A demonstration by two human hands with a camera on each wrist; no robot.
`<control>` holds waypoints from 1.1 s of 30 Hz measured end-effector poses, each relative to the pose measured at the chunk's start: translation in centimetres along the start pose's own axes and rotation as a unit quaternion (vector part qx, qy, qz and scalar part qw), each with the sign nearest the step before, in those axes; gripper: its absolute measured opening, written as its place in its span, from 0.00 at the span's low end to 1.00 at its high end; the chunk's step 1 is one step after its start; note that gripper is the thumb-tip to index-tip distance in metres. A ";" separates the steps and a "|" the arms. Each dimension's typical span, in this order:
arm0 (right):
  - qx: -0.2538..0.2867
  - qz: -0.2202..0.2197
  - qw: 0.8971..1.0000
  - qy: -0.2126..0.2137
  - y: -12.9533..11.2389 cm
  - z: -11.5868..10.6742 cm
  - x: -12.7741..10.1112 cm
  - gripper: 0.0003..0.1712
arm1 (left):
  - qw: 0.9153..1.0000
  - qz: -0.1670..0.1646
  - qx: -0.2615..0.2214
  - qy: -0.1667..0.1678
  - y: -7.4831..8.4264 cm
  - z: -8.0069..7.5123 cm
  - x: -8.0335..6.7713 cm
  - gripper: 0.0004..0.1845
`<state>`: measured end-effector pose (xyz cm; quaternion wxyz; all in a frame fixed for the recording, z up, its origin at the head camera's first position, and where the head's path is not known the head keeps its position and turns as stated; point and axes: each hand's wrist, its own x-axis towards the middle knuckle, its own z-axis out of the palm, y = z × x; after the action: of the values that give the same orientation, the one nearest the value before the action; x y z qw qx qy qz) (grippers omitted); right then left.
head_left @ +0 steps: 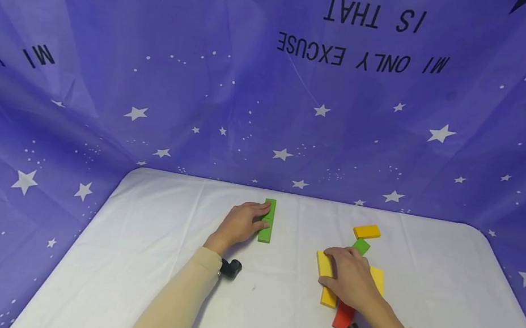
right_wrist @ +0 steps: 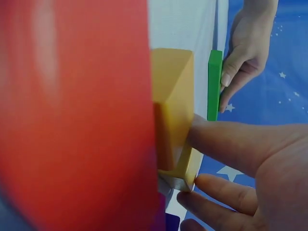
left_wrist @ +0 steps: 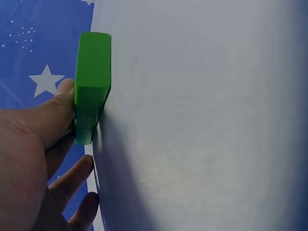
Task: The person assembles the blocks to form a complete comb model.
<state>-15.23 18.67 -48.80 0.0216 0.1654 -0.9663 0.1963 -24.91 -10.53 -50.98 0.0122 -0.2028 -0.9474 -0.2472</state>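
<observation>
Two green blocks (head_left: 265,232) lie end to end in a line on the white tabletop. My left hand (head_left: 240,223) rests its thumb and fingertips on them, its other fingers spread in the left wrist view. To the right, my right hand (head_left: 351,275) holds a yellow block (head_left: 324,264) at the left side of a cluster, thumb toward its near end and fingers toward its far end. Another yellow block (head_left: 328,298) sits just nearer, and a red block (head_left: 343,318) lies below the palm. In the right wrist view the red block (right_wrist: 77,115) fills the left side.
Beyond the right hand lie a green block (head_left: 360,246) and a yellow-orange block (head_left: 367,231). More yellow (head_left: 377,278) shows right of that hand. A dark purple piece (right_wrist: 172,222) peeks out low in the right wrist view. A starry blue cloth (head_left: 252,99) hangs behind the table.
</observation>
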 end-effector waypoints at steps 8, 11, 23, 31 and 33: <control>0.013 0.006 1.000 -0.003 0.4 0.3 0.2 0.35 | 1.000 -0.001 -0.009 0.006 -0.2 -0.4 0.3 0.27; 0.011 0.008 1.000 0.000 0.4 0.5 0.2 0.35 | 1.000 -0.001 -0.014 0.008 -0.2 -0.5 0.4 0.27; 0.045 0.006 0.999 0.021 -1.1 -0.3 0.5 0.35 | 1.000 0.001 -0.019 0.010 -0.2 -0.4 0.4 0.27; 0.060 -0.013 0.998 0.030 -2.6 -0.5 0.6 0.36 | 1.000 -0.006 -0.021 0.004 -0.1 -0.3 0.3 0.27; 0.064 -0.020 0.997 0.035 -3.0 -0.5 0.7 0.36 | 1.000 -0.005 -0.020 0.004 -0.1 -0.3 0.3 0.27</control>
<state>-14.87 16.03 -47.17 0.0490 0.1788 -0.9468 0.2629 -25.19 -10.64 -50.67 0.0102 -0.1973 -0.9432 -0.2673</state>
